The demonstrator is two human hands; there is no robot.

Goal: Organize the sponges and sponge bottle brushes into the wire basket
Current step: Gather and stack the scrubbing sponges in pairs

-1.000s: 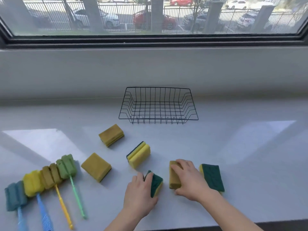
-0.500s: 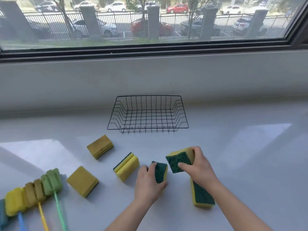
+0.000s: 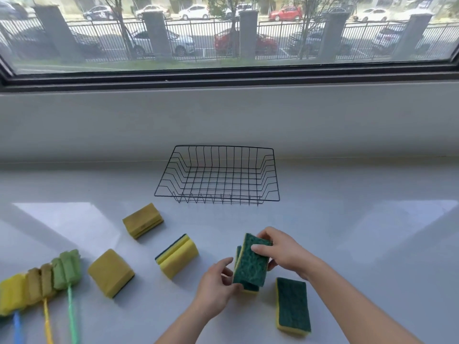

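Between the two hands, low at centre: one rectangular yellow sponge with dark green scouring face (image 3: 251, 263), stood on edge, green face toward the camera; right hand (image 3: 282, 252) grasps its upper end, thumb on the green face, fingers behind; a second green-and-yellow sponge (image 3: 250, 288) stands close behind and below it, mostly hidden, with the left hand (image 3: 216, 286) closed on its lower left edge; whether the two sponges touch cannot be told. Just right of the hands: flat yellow sponge, green scouring side up (image 3: 292, 304), lying on the white countertop (image 3: 360, 244). Left of the hands: yellow sponge resting on its side, dark scouring strip facing up-left (image 3: 176, 254); further left, yellow sponge, yellow face up (image 3: 110, 272); beyond these, toward the basket, dull yellow sponge, yellow face up (image 3: 142, 220); all three apart from one another. Far left edge: row of sponge bottle brushes lying side by side, heads touching — green sponge head on green handle (image 3: 66, 269), tan sponge head on yellow handle (image 3: 39, 281), yellow sponge head on blue handle (image 3: 12, 292); handles run off the lower edge. Back centre, against the grey wall under the window (image 3: 223, 33): black rectangular wire basket (image 3: 218, 148), upright, nothing inside, well apart from every sponge
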